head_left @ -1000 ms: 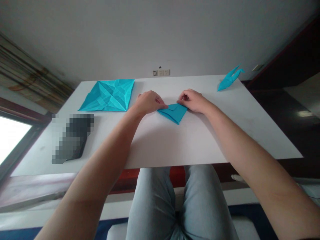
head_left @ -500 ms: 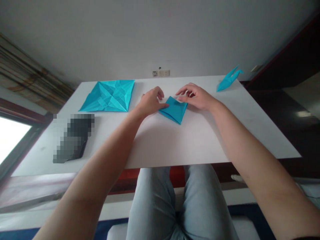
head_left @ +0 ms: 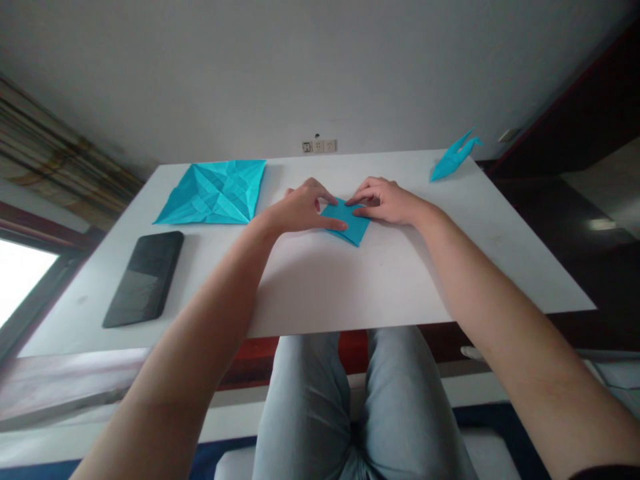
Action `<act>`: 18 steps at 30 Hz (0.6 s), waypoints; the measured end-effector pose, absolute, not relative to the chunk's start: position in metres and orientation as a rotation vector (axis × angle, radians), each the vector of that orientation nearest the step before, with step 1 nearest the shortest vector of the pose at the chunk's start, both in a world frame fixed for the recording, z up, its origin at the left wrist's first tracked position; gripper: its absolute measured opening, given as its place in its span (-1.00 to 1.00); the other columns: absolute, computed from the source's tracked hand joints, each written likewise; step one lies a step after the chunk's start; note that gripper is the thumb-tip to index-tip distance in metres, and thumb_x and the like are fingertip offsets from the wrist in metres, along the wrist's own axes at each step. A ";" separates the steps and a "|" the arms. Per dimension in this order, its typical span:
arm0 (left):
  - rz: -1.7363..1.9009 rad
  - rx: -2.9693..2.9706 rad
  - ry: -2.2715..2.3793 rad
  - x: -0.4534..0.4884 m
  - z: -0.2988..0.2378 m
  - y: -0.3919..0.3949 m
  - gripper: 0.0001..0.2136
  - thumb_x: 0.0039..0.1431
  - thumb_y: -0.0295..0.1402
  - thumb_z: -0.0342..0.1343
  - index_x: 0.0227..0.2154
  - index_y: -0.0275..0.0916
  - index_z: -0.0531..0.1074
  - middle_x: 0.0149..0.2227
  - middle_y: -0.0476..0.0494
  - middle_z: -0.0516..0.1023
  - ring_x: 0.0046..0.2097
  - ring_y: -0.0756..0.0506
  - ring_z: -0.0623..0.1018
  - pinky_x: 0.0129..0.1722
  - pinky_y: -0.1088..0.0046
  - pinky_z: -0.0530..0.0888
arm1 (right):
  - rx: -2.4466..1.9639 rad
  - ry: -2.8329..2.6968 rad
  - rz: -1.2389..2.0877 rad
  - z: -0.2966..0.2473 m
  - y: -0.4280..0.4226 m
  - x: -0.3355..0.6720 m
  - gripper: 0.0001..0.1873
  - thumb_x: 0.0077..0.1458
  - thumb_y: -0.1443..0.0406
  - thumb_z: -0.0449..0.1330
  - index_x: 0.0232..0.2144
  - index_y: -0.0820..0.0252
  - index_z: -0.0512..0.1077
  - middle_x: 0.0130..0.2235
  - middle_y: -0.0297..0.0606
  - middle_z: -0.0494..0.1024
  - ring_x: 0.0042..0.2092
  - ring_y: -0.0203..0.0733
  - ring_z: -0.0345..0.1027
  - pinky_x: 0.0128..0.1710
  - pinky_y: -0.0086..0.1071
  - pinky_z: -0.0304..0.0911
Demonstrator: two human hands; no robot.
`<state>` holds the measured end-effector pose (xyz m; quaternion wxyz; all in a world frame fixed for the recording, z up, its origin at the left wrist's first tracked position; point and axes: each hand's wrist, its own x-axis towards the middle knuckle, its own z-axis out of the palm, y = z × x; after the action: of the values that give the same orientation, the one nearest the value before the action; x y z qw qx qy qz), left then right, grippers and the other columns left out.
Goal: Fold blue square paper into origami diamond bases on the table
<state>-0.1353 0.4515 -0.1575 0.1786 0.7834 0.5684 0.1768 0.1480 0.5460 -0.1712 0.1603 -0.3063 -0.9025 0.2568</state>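
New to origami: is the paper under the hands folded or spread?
Folded: the blue paper forms a small layered diamond under the left hand and right hand.

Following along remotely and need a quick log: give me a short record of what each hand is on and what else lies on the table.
Left hand: fingertips resting on the folded turquoise paper square, from its left side
Right hand: fingertips resting on the same paper, from its upper right
Paper state: flat, one corner pointing toward the person
Left of hands: creased, unfolded turquoise paper sheet; flat black rectangular slab
Right of hands: turquoise folded paper bird
Surface: white rectangular table
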 end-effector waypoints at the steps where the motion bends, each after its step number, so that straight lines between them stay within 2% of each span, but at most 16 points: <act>1: 0.468 2.227 1.582 -0.136 -0.154 0.449 -0.22 0.03 0.33 0.58 0.21 -0.02 0.76 0.30 -0.25 0.58 0.21 -0.37 0.67 0.46 -0.05 0.43 | -0.879 -2.579 0.727 -0.172 0.546 0.147 -0.61 0.37 -0.08 0.46 0.06 -0.07 0.87 0.12 -0.06 0.69 0.14 0.22 0.55 0.32 0.18 0.37; 3: 0.438 2.256 1.511 -0.137 -0.148 0.446 -0.16 -0.04 0.34 0.60 0.25 0.01 0.74 0.38 -0.24 0.54 0.35 -0.43 0.61 0.56 -0.11 0.33 | -0.892 -2.573 0.712 -0.172 0.546 0.146 -0.58 0.45 -0.12 0.38 0.01 -0.05 0.86 0.12 -0.06 0.70 0.14 0.22 0.56 0.34 0.20 0.36; 5: 0.445 2.268 1.446 -0.138 -0.145 0.445 -0.22 0.05 0.31 0.56 0.24 0.01 0.74 0.37 -0.21 0.60 0.41 -0.43 0.58 0.58 -0.11 0.31 | -0.902 -2.572 0.703 -0.172 0.545 0.144 -0.48 0.50 -0.20 0.30 -0.07 -0.02 0.86 0.11 -0.07 0.70 0.15 0.22 0.57 0.36 0.21 0.34; 9: 0.465 2.201 1.376 -0.141 -0.146 0.448 -0.43 0.25 0.18 0.43 0.19 -0.01 0.76 0.26 -0.15 0.76 0.33 -0.35 0.65 0.51 0.02 0.42 | -0.878 -2.569 0.741 -0.169 0.543 0.143 -0.27 0.52 -0.36 0.16 -0.16 0.01 0.84 0.13 -0.07 0.72 0.20 0.26 0.59 0.42 0.22 0.31; 14: 0.477 2.214 1.271 -0.138 -0.146 0.448 -0.52 0.18 0.03 0.48 0.13 0.01 0.80 0.26 -0.09 0.77 0.29 -0.32 0.68 0.44 0.14 0.52 | -0.890 -2.538 0.793 -0.164 0.537 0.143 -0.11 0.45 -0.50 0.07 -0.10 0.02 0.83 0.16 -0.04 0.77 0.22 0.31 0.61 0.44 0.21 0.31; 18: 0.531 2.256 1.218 -0.136 -0.146 0.448 -0.72 0.20 -0.06 0.47 -0.10 -0.03 0.83 0.20 -0.09 0.79 0.24 -0.28 0.72 0.43 0.14 0.55 | -0.888 -2.543 0.792 -0.162 0.535 0.143 -0.04 0.40 -0.56 0.05 -0.09 0.04 0.82 0.17 -0.05 0.79 0.23 0.30 0.61 0.42 0.14 0.33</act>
<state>-0.1358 0.4479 -0.1461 0.2587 0.8325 0.4492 0.1957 0.1426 0.5348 -0.1617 0.1660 -0.3119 -0.8932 0.2781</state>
